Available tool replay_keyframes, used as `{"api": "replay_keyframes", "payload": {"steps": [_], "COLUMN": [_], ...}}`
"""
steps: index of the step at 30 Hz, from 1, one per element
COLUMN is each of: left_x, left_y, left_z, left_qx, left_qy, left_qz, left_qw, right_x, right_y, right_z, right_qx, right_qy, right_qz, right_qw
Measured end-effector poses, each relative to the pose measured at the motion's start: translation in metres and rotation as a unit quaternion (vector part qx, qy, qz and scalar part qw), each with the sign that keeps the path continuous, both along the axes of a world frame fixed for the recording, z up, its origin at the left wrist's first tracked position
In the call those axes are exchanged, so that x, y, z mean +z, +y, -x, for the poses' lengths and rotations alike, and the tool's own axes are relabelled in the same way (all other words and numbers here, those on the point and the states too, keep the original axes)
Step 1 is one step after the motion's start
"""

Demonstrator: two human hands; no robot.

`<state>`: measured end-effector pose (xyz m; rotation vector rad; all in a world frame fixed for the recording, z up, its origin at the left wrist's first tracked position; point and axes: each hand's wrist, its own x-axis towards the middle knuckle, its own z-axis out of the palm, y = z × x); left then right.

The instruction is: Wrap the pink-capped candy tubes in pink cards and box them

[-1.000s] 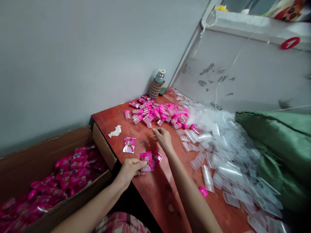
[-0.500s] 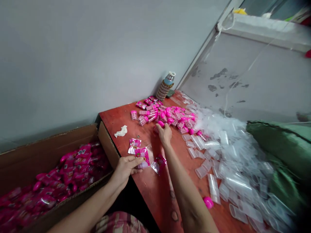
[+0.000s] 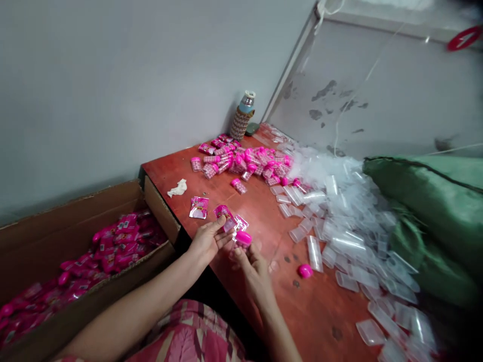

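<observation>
My left hand [image 3: 208, 239] pinches a pink printed sachet [image 3: 224, 215] above the near edge of the red table [image 3: 298, 306]. Close beside it, my right hand [image 3: 254, 271] grips a small clear container with a pink cap [image 3: 242, 238], cap side up. The two held things are almost touching; whether they touch I cannot tell. Another sachet, pink and silver [image 3: 198, 207], lies flat to the left. Beyond the hands a filled container [image 3: 238, 186] rests alone, in front of a heap of pink-capped containers [image 3: 260, 160] holding small pale balls.
A cardboard box [image 3: 160, 206] of pink packets stands at the left. Clear empty tubes [image 3: 350, 244] spread over the table's right side, beside a green sack [image 3: 426, 186]. A loose pink cap [image 3: 305, 271], crumpled tissue [image 3: 177, 188] and a bottle in a knitted cover [image 3: 241, 120] are also there.
My right hand has come back from the heap with a pink-capped container, close to my left hand. The left hand still holds the sachet. The view has shifted.
</observation>
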<state>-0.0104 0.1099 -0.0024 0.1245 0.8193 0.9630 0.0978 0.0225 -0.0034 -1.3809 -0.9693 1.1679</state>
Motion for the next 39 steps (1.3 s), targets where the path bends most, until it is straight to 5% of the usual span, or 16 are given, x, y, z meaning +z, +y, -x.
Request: {"api": "replay_keyframes", "payload": {"steps": [7, 23, 30, 34, 39], "left_x": [0.004, 0.006, 0.010, 0.013, 0.012], "left_y": [-0.015, -0.015, -0.008, -0.006, -0.010], "left_z": [-0.016, -0.014, -0.006, -0.006, -0.007], "left_qx": [-0.047, -0.181, -0.244, -0.237, -0.283], "left_qy": [0.020, 0.103, 0.156, 0.218, 0.107], "left_qz": [-0.071, -0.194, -0.264, -0.307, -0.255], "left_qw": [0.996, 0.959, 0.920, 0.896, 0.918], "right_x": [-0.004, -0.008, -0.009, -0.011, -0.012], "right_y": [-0.008, -0.002, 0.000, 0.000, 0.005], "right_z": [0.004, 0.003, 0.000, -0.003, -0.005], "right_qx": [-0.044, -0.039, 0.009, -0.029, -0.003], "right_qy": [-0.070, 0.016, 0.127, 0.043, 0.092], "right_qz": [0.001, -0.014, -0.004, -0.006, -0.016], "right_qw": [0.997, 0.999, 0.992, 0.999, 0.996]}}
